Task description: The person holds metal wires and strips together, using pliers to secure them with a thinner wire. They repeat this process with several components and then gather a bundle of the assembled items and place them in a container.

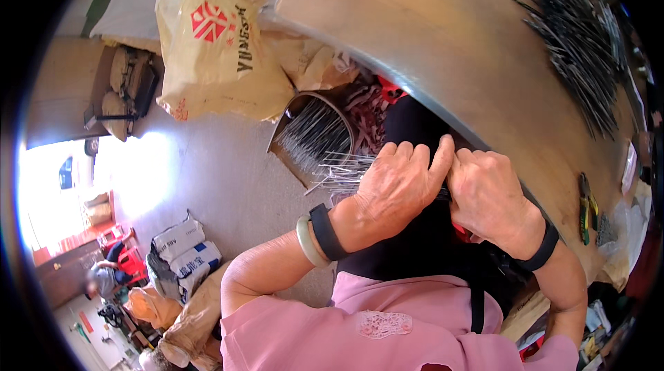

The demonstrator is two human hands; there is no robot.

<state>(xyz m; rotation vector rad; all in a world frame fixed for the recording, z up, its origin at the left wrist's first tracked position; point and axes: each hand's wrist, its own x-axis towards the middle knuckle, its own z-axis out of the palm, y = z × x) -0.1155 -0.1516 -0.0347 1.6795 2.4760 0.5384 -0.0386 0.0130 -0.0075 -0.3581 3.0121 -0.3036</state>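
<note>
We locate the brightest light at the opening (41, 174) on the left, which is overexposed to white; its glare spreads over the adjacent floor (207, 170). We record moderate, warm brightness and a soft sheen on the table (415, 25). The left hand (401, 181) and right hand (484, 195) are clearly lit and acceptably sharp. Below the table edge we find deep shadow; the trousers (408, 253) lose detail to near-black. The distant person (107, 277) is indistinct. We note fisheye curvature toward the rim and black corners.
</note>
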